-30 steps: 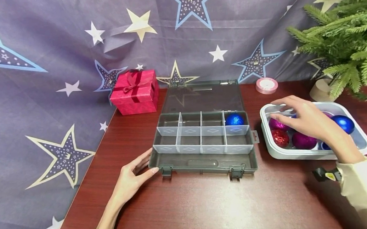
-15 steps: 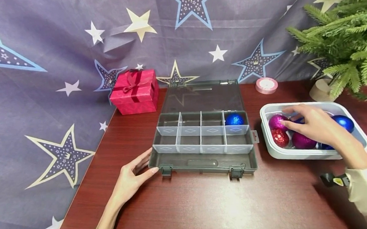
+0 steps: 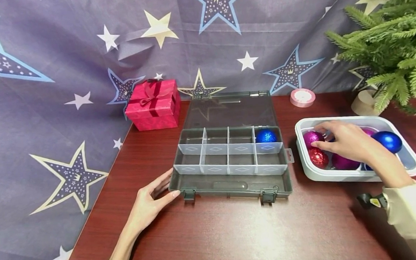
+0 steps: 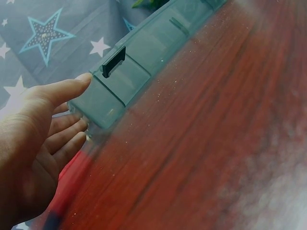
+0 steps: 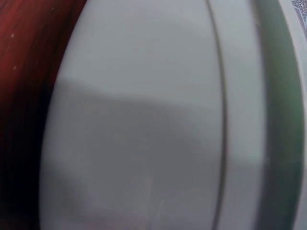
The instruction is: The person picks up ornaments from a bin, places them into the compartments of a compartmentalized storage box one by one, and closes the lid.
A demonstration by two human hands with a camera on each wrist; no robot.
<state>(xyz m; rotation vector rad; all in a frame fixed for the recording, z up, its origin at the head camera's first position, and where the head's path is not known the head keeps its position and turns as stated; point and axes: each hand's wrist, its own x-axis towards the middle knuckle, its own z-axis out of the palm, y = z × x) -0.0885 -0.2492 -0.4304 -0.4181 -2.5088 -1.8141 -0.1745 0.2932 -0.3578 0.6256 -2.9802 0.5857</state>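
On the wooden table [image 3: 215,236], the spread left hand [image 3: 146,205] touches the compartment box [image 3: 229,181] at its seven-o'clock corner, while the nearer right hand [image 3: 350,142], pinching or not I cannot tell, meets the magenta glitter bauble [image 3: 311,137] at nine o'clock inside the white tub [image 3: 334,176].

Purple ball [image 3: 343,162] partly hidden under the right grip [image 3: 351,141]
Beyond it, the view's edge cuts the fir tree [image 3: 399,40]
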